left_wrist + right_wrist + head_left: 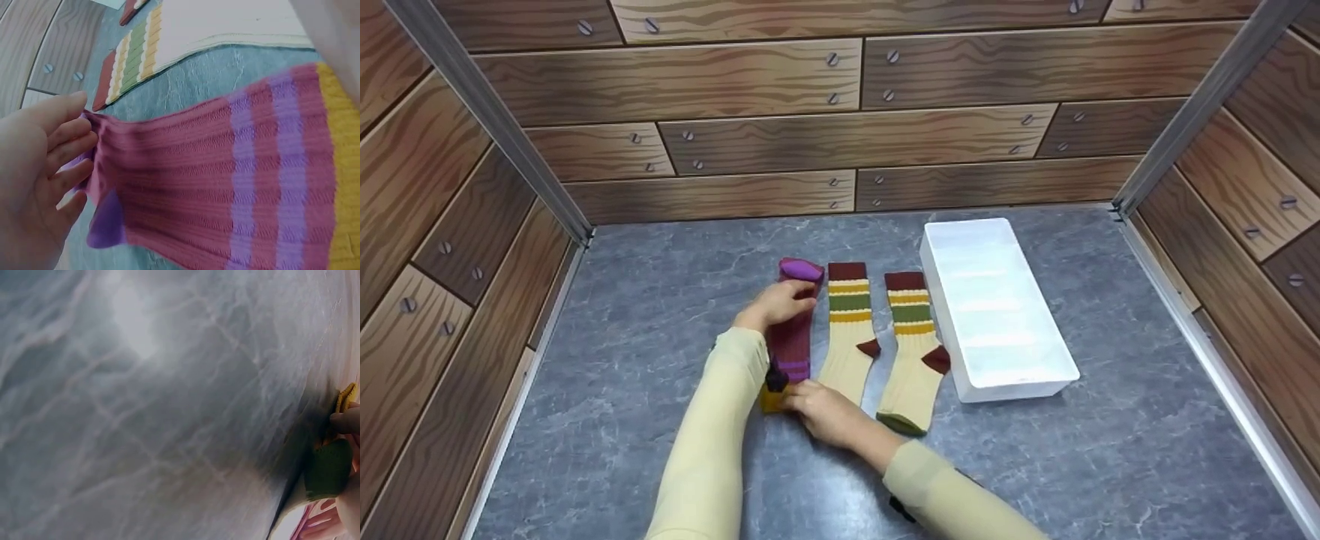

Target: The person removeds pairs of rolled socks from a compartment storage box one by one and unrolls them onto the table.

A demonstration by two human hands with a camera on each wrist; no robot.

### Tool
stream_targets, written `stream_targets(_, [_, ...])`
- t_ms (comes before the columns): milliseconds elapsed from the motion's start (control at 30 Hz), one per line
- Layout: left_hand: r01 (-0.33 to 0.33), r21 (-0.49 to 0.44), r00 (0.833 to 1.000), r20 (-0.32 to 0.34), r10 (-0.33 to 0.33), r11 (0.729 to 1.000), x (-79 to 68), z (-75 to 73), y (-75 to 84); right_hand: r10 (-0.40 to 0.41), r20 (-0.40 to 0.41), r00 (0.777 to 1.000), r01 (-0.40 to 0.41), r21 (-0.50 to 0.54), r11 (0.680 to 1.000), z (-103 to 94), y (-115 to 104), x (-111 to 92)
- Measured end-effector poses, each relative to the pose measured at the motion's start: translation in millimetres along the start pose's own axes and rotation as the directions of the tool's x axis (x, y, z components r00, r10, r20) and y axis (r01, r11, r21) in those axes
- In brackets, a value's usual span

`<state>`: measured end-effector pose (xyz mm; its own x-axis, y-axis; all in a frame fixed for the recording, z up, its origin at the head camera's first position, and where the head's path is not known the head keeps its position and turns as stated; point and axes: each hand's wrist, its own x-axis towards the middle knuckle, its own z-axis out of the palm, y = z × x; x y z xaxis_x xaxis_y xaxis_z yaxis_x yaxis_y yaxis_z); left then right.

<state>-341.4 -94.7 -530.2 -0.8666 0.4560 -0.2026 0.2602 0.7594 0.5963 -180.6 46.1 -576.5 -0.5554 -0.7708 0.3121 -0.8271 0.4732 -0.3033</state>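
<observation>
A maroon sock with purple stripes and a yellow cuff lies flat, its purple toe at the far end. My left hand rests at that far end; in the left wrist view its fingers are extended against the folded-over part. At the near end my right hand pinches the yellow cuff, which shows at the right edge of the right wrist view. To the right lie two matching cream socks, one beside the maroon sock and the other farther right, both with maroon, yellow and green bands.
A white plastic box with crosswise compartments stands right of the cream socks, close against the farther one. Wood-patterned panels enclose the grey marbled surface at the back and sides, with metal strips along the edges.
</observation>
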Motion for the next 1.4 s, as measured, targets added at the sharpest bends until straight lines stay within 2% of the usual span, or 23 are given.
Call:
stream_targets(300, [0.001,0.06,1.0,0.024,-0.002,0.998,5.8,0.3,-1.7,-0.005,0.006,1.0,0.004,0.004,1.0,1.4,0,-2])
stream_targets(433, [-0.069,0.114,0.997,0.049,0.064,0.991,4.7,-3.6,-0.8,-0.007,0.057,0.998,0.007,0.008,1.0,-4.2,2,-1])
stream_targets(533, [-0.104,0.154,0.993,0.071,0.094,0.983,1.5,-6.8,-1.2,-0.009,0.062,0.998,0.011,-0.02,1.0,-9.9,3,-1])
stream_targets(700, [-0.051,0.204,0.995,0.09,0.033,0.978,-6.1,-10.2,-5.7,0.039,0.047,0.998,-0.033,-0.122,0.992,-15.1,4,-3])
stream_targets(867, [0.034,0.215,0.997,0.056,-0.048,0.976,-15.0,-15.5,-11.7,0.118,0.122,0.986,-0.1,-0.144,0.984,-17.9,2,-1])
stream_targets(1033, [0.09,0.202,0.995,0.011,-0.095,0.975,-32.4,-23.6,-25.2,0.139,0.153,0.979,-0.118,-0.135,0.984,-20.3,2,4])
stream_targets(1167, [0.134,0.207,0.991,-0.049,-0.127,0.969,-53.8,-29.4,-40.6,0.143,0.163,0.976,-0.119,-0.147,0.982,-22.4,2,6])
stream_targets(1267, [0.171,0.243,0.984,-0.092,-0.153,0.955,-73.3,-32.7,-51.7,0.143,0.151,0.978,-0.116,-0.174,0.978,-22.2,4,9])
stream_targets(1400, [0.227,0.315,0.97,-0.154,-0.186,0.922,-102.0,-32.6,-63.7,0.152,0.117,0.981,-0.124,-0.214,0.969,-20.6,7,12])
